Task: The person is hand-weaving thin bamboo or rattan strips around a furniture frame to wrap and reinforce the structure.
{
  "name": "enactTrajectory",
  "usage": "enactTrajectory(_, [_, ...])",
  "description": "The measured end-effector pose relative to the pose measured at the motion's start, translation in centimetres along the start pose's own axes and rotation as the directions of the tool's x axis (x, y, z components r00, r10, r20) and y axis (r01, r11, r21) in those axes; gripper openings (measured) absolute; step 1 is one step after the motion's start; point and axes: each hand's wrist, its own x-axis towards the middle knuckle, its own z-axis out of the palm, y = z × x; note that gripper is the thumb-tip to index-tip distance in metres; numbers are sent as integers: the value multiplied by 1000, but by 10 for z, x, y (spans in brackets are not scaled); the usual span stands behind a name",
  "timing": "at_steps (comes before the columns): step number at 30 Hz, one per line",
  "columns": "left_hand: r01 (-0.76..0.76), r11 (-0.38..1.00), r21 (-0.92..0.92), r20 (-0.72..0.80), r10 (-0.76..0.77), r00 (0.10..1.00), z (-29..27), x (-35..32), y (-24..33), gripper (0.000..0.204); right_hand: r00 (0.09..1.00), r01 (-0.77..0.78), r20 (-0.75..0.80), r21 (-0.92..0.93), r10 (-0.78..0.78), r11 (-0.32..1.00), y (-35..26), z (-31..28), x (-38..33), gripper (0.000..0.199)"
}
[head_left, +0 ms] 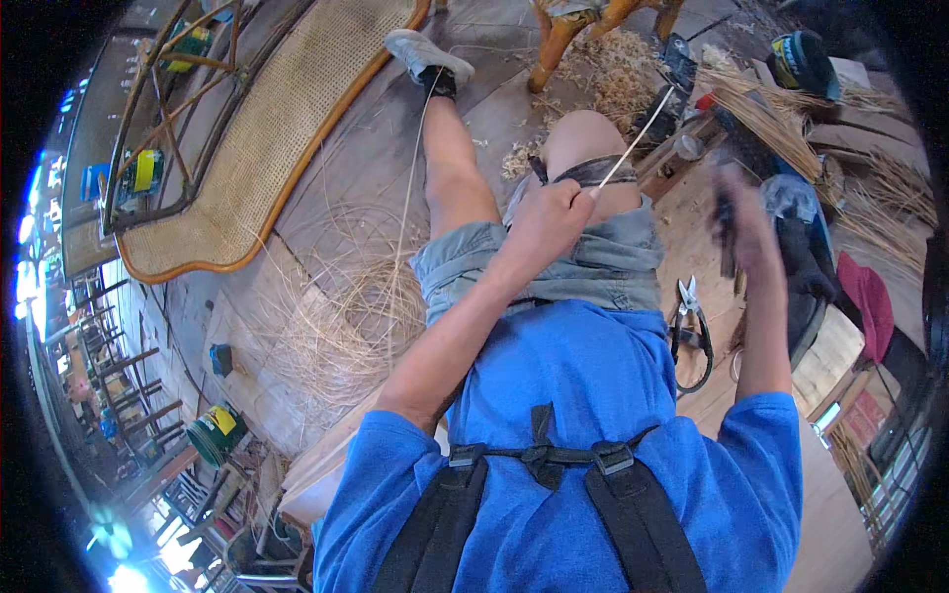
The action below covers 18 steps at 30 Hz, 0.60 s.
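My left hand [552,215] is closed around a thin pale cane strand [633,143] over my lap; the strand runs up and right from my fist toward a dark tool block [678,61]. Another length of strand [413,163] trails down past my left leg to a loose heap of cane strips [346,316] on the floor. My right hand [736,212] is raised at the right and blurred, gripping a dark narrow tool [727,232]. I sit in a blue shirt and grey shorts, left leg stretched out.
A woven cane seat panel with a bent wooden frame [287,128] lies on the floor at upper left. Small shears [689,296] rest on the wooden bench by my right side. Bundles of reed [771,114], wood shavings [618,74] and a chair leg [554,49] sit ahead.
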Motion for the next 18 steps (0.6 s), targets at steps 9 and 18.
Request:
enactTrajectory(9, [-27, 999, 22, -22, 28, 999, 20, 34, -8, 39, 872, 446, 184, -679, -453, 583, 24, 75, 2, 46])
enactTrajectory(18, [106, 977, 183, 137, -133, 982, -48, -89, -73, 36, 886, 405, 204, -779, -416, 479, 17, 92, -6, 44])
